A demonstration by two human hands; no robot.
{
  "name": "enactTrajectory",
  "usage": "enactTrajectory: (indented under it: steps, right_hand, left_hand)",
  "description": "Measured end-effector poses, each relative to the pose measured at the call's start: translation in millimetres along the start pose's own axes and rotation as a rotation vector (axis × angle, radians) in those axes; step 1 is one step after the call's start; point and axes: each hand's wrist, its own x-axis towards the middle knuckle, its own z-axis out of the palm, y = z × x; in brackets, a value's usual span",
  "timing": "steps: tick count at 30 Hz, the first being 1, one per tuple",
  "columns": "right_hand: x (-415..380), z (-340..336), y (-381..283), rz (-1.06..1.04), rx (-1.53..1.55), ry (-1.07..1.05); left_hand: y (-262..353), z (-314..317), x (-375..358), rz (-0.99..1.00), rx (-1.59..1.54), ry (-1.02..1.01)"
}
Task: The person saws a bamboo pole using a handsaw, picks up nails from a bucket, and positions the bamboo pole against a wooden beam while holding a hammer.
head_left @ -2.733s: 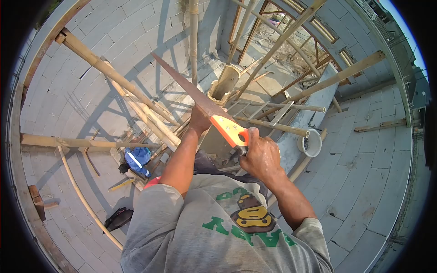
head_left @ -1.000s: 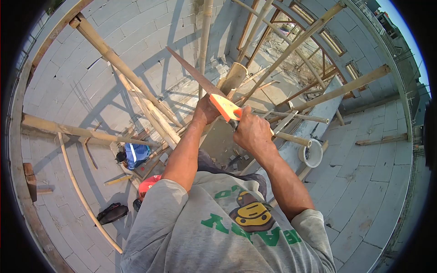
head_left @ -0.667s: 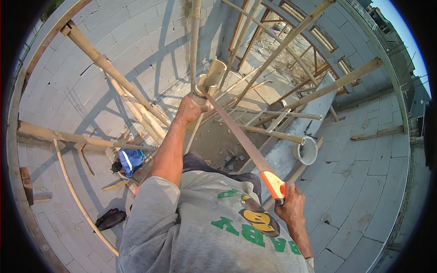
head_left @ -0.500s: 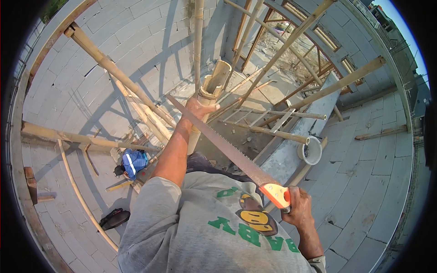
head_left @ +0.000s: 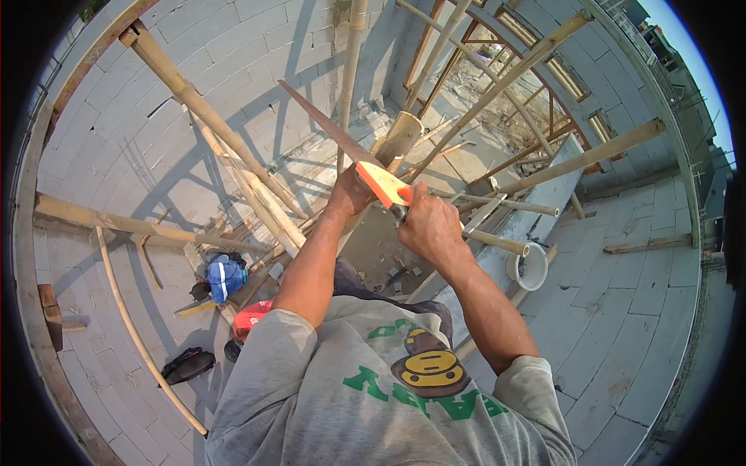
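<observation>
My right hand (head_left: 431, 224) is closed round the orange and yellow handle of a hand saw (head_left: 330, 128). The blade slants up and to the left, lying across the upright bamboo pole (head_left: 400, 138) near its cut, hollow top. My left hand (head_left: 352, 193) grips the pole just below the blade; its fingers are partly hidden behind the saw handle. Whether the teeth touch the bamboo cannot be made out.
Bamboo scaffold poles (head_left: 194, 101) cross on both sides, with a bamboo ladder (head_left: 497, 239) at right. A white bucket (head_left: 528, 266) stands on a ledge. Grey block walls (head_left: 622, 311) surround me. Below left lie a blue bundle (head_left: 225, 278), a red object (head_left: 252, 314) and a black item (head_left: 188, 365).
My right hand has pushed the saw forward and up to the left, bringing its handle close to my left hand. A red object has come into view at lower left.
</observation>
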Motion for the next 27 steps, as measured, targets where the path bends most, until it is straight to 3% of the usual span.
enactTrajectory:
  steps: [4,7,11,12,15,16,19,20,23,27]
  right_hand:
    - [-6.6,0.2,-0.1,0.044,0.015,-0.014]
    - [-61.7,4.3,34.3,0.036,0.007,0.07]
    - [-134.6,-10.9,58.3,0.088,0.002,0.059]
    - [-124.7,-22.1,54.0,0.095,0.01,0.042]
    - [-113.3,-31.6,41.0,0.095,-0.029,0.004]
    - [-115.6,-29.7,36.9,0.08,-0.038,0.017]
    - [-136.0,-17.7,48.0,0.106,-0.031,0.041]
    - [-151.8,-16.5,55.5,0.119,-0.036,0.039]
    - [-187.5,-14.6,81.9,0.135,-0.021,0.068]
    - [-172.3,-12.7,83.9,0.136,-0.049,0.073]
  left_hand:
    - [8.9,-6.7,2.9,-0.233,-0.279,-0.018]
    - [30.1,-34.9,-1.2,-0.409,-0.71,0.012]
    - [23.2,-9.8,-8.2,-0.26,-0.826,0.108]
    - [22.7,-12.0,-6.5,-0.203,-0.668,0.183]
    - [19.0,-23.5,-0.2,-0.368,-0.773,0.078]
    - [14.5,-18.7,-1.0,-0.3,-0.799,0.171]
    - [32.5,-23.1,-4.8,-0.357,-0.716,0.065]
    - [15.4,5.3,-9.1,-0.316,-0.852,0.101]
    - [23.4,-16.1,-6.3,-0.263,-0.797,-0.032]
    - [5.6,-5.0,-4.6,-0.311,-0.805,0.115]
